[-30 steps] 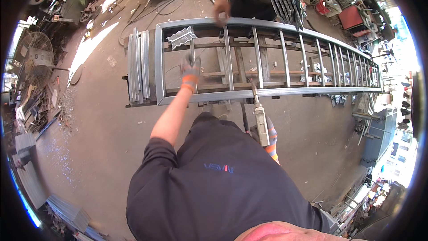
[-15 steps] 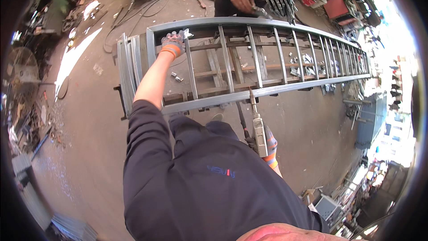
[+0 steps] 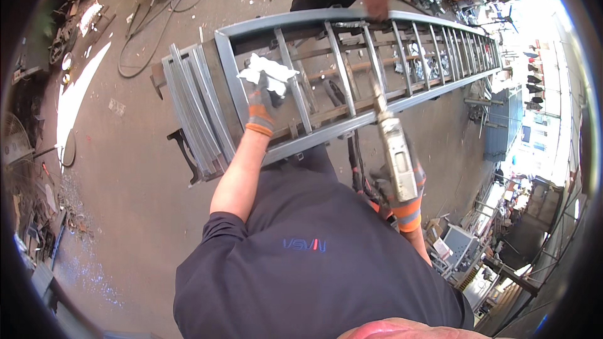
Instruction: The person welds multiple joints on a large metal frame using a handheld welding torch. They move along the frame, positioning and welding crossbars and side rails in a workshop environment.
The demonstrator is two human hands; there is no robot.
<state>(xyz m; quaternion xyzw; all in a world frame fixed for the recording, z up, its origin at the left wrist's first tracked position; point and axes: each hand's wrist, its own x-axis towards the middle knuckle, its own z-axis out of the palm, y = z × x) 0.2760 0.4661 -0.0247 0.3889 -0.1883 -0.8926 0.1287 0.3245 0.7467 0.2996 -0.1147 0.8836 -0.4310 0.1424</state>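
Tool (image 3: 398,157) farther across frame (image 3: 339,127), above floor (image 3: 138,213)

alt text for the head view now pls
A gloved left hand holds a shiny, jagged-edged metal piece at the left end of a ladder-like frame, while the gloved right hand grips a pale tool. A co-worker's hand is by the far rail.

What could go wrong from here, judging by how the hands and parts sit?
The bright jagged-edged piece in the left hand is over an opening in the metal frame; a loose grip could let it drop through.
The long-nosed tool in the right hand points across the frame, roughly toward a co-worker's hand at the far rail; a careless swing might strike it.
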